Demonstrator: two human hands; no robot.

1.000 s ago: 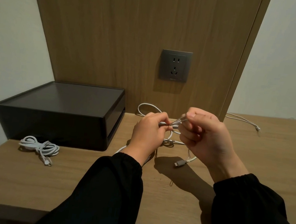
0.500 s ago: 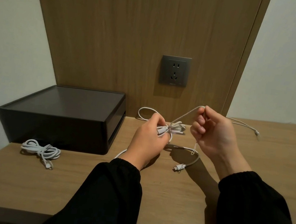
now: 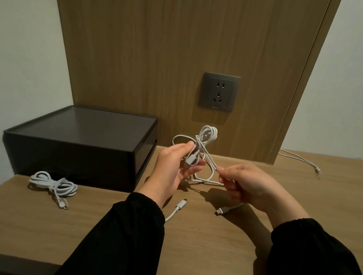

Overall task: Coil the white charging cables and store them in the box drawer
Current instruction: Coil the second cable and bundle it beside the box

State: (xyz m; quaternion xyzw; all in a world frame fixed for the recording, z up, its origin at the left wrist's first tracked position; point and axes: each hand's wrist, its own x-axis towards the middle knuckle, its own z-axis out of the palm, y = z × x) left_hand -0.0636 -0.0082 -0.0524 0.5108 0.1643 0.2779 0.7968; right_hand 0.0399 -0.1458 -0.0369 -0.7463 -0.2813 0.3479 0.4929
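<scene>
Both hands are on one white charging cable [image 3: 205,140], held up over the table [image 3: 217,257]. Your left hand [image 3: 172,166] pinches the folded bundle between thumb and loosely bent fingers, with the loops sticking up above it. Your right hand [image 3: 245,185] is curled, thumb and forefinger nipping a strand just beside the bundle; a plug [image 3: 220,211] trails below it. A second, coiled cable [image 3: 54,186] lies on the table just in front of the dark box [image 3: 78,144].

A coiled cable [image 3: 54,186] lies before the box [image 3: 78,144].
</scene>
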